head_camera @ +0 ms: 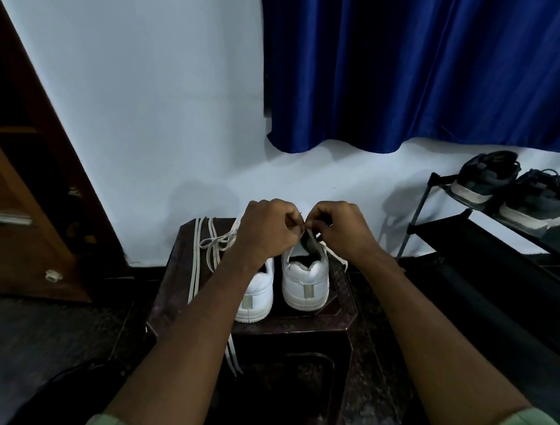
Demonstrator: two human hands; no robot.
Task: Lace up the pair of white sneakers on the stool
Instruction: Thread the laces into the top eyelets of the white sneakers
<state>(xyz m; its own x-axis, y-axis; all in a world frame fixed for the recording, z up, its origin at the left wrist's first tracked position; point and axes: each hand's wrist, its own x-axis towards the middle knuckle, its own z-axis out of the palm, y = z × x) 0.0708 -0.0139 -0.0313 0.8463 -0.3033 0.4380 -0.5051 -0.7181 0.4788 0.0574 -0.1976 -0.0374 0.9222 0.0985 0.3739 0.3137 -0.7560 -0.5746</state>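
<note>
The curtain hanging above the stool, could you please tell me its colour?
Deep blue fabric curtain, clearest in the head view.

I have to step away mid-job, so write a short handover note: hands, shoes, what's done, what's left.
Left hand and right hand: fingertips pinch a white lace end together over the right-side white leather sneaker.
Both sneakers stand heels toward you on the dark brown plastic stool.
Left-side white sneaker: loose flat white laces trail over the stool's left edge.
Done: cannot tell how many eyelets are threaded; the hands hide them.
Left: finish lacing both.
</note>
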